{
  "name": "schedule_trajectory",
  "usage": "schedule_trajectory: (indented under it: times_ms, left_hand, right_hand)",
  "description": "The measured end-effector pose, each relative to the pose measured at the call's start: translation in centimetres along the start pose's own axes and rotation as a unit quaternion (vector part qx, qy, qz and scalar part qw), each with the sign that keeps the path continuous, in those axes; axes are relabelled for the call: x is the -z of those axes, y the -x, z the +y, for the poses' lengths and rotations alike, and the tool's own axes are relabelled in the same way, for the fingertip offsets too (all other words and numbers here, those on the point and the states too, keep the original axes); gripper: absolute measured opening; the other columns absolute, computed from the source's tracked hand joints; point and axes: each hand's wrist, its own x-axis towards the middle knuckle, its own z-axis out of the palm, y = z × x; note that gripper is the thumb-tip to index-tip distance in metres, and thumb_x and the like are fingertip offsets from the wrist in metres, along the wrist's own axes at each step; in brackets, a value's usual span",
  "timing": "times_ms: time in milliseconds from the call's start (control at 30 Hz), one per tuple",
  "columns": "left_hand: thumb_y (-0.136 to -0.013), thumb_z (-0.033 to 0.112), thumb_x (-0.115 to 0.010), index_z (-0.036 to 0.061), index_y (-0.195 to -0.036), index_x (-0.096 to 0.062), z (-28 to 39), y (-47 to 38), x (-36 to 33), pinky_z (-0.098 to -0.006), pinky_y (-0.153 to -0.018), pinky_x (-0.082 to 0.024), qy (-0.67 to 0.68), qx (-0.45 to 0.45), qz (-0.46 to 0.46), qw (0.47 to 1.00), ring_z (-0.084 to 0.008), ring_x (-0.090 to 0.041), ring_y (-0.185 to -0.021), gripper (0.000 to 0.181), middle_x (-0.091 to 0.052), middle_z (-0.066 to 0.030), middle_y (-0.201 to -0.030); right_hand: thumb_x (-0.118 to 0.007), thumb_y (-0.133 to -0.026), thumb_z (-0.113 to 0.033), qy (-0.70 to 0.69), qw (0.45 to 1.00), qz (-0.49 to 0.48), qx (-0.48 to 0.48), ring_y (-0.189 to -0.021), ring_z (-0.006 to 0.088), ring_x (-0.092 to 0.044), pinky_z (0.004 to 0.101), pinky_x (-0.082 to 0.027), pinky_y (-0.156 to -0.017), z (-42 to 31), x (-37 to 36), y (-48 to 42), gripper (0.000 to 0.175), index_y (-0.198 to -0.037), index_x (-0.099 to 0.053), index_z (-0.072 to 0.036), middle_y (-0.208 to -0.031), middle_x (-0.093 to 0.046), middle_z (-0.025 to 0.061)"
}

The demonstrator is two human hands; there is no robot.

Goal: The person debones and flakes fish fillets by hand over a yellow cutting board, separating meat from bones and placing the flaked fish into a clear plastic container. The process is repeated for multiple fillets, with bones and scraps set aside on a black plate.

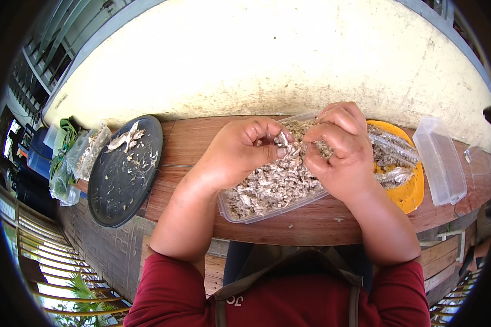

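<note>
My left hand [249, 149] pinches a small flake of fish meat [284, 139] between thumb and forefinger. Close beside it, my right hand [339, 149] has its fingers curled in, with the fingertips pinched on shredded meat; the fingers partly hide what they grip. Both hands are over a clear plastic tub [253, 220], which is heaped with greyish-brown shredded fish [270, 184]. Behind my right wrist, a yellow plate [409, 198] carries fish bones and silvery skin [395, 149].
A clear plastic container [440, 163] stands right of the plate. At left, a black oval tray [118, 196] bears fish scraps [127, 137] and overhangs the table edge. Plastic bags [92, 153] and green leaves [67, 137] lie beyond it. A stained cream wall [245, 73] borders the wooden table [192, 139].
</note>
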Motion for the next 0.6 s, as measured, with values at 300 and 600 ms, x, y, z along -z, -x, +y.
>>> schedule_trajectory:
  times_ms: [300,600]
  left_hand:
    - [-0.094,-0.006,-0.072,-0.0011,-0.108,-0.07,-0.4,-0.2,-0.1,-0.026,-0.085,-0.053,0.075,-0.027,0.045,0.996,-0.0095,-0.065,-0.092,0.015,-0.072,-0.003,-0.098]
    - [-0.102,0.008,-0.067,0.0002,-0.112,-0.072,-0.3,-0.4,0.4,-0.0282,-0.083,-0.054,0.071,0.009,0.09,0.993,-0.0113,-0.065,-0.09,0.014,-0.074,-0.0062,-0.104]
  right_hand:
    - [-0.078,-0.068,-0.002,-0.09,0.992,-0.048,0.07,-0.087,0.0288,-0.063,0.0401,-0.052,-0.075,-0.5,0.7,-0.2,0.024,-0.09,-0.07,-0.007,-0.094,-0.061,0.0075]
    - [-0.076,-0.075,-0.001,-0.08,0.989,-0.092,0.088,-0.096,0.0317,-0.069,0.0386,-0.059,-0.077,-0.9,-0.1,0.2,0.022,-0.095,-0.068,-0.004,-0.107,-0.066,0.0112]
